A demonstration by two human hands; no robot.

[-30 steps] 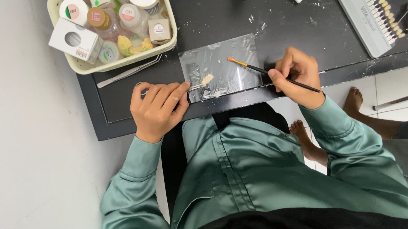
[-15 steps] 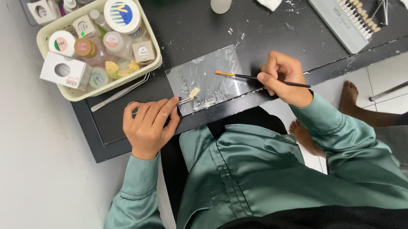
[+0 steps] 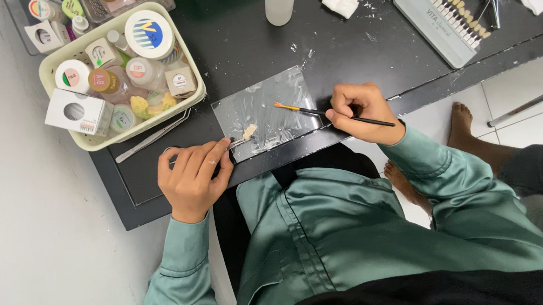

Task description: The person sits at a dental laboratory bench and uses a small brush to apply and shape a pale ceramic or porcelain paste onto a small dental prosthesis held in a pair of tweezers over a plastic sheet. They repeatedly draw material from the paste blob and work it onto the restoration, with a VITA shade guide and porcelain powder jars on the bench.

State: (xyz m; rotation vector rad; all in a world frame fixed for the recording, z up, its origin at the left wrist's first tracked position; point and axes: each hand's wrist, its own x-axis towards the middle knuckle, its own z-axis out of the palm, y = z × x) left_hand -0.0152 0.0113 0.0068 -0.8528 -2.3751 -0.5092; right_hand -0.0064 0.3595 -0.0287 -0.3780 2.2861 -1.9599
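A: What's the setting?

B: A black flat-topped desk (image 3: 244, 40) against a pale grey wall, seen from above, with white floor tiles at the right. The person wears a green satin shirt and sits at the desk's near edge.

A: And the hands?

B: The left hand (image 3: 192, 177) rests on the desk edge, its fingers pressed together on a thin metal holder; at the holder's tip sits a small cream-coloured tooth-shaped piece (image 3: 250, 132), lying over the lower left corner of a clear rectangular plastic sheet (image 3: 268, 108). The right hand (image 3: 359, 111) is curled in a pen grip, pinching a slim black-handled brush with an orange ferrule (image 3: 319, 111). The brush tip points left over the middle of the sheet, a little apart from the tooth piece.

A: What else is around?

B: At the upper left, a cream plastic basket (image 3: 200, 94) is packed with small jars, bottles and a white box. A pair of long metal tweezers (image 3: 152, 136) lies just beside its near rim. A white plastic bottle (image 3: 280, 2) stands at the top, a crumpled white tissue (image 3: 339, 0) near it. To the right lies a grey tray of tooth shade tabs (image 3: 431, 23). A bare foot (image 3: 460, 123) shows on the floor below the desk.
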